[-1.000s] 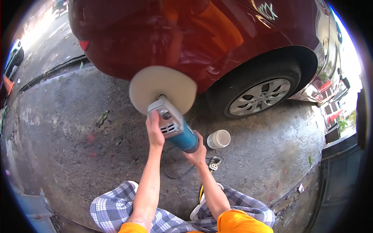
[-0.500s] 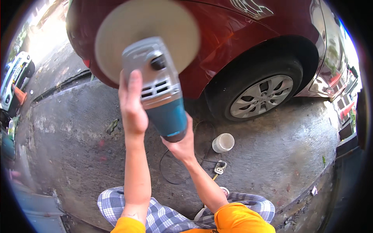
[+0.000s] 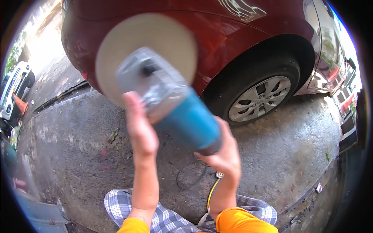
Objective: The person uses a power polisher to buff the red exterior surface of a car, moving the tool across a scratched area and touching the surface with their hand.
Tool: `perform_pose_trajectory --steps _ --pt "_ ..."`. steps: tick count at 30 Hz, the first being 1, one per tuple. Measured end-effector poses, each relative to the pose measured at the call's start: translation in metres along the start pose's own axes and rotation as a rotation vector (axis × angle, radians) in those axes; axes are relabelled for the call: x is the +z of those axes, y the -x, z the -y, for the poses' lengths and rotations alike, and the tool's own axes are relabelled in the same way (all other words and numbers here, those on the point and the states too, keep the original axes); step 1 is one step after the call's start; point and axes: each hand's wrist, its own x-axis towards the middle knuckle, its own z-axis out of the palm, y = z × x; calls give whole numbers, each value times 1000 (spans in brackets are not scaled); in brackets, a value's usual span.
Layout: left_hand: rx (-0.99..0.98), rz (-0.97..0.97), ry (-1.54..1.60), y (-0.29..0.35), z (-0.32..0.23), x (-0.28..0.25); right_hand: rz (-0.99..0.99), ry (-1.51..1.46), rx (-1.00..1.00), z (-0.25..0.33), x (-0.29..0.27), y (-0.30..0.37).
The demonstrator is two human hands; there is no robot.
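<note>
A blue and silver power polisher (image 3: 186,120) is in both my hands, its round pale pad (image 3: 163,35) blurred against the red car's (image 3: 217,46) rear corner. My left hand (image 3: 142,130) is closed at the side of the silver head, thumb lying along it; most of its fingers are hidden behind the tool. My right hand (image 3: 227,151) wraps the dark rear end of the body. The tool slants from upper left to lower right, smeared by motion. Whether the pad presses on the paint I cannot tell.
Right of the pad stands the car's wheel (image 3: 260,99). A black cord (image 3: 190,176) loops on the concrete, with a white outlet block (image 3: 220,175) and yellow cable (image 3: 212,192) beside my right forearm. At far left are an orange cone (image 3: 20,104) and a white vehicle (image 3: 15,87).
The polisher has tilted, its rear end swinging right and down with my right hand. My left hand has shifted slightly right and down. The white cup is now out of sight.
</note>
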Motion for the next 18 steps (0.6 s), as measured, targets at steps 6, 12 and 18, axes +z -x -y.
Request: perform_pose_trajectory --steps 6,12,18 --pt "100 370 98 29 -23 96 -133 -181 59 -10 -72 30" --pt "27 187 222 10 -27 60 -64 -105 -20 2 -32 11" --pt "84 -144 97 -41 -30 -46 124 -39 30 19 82 -28"
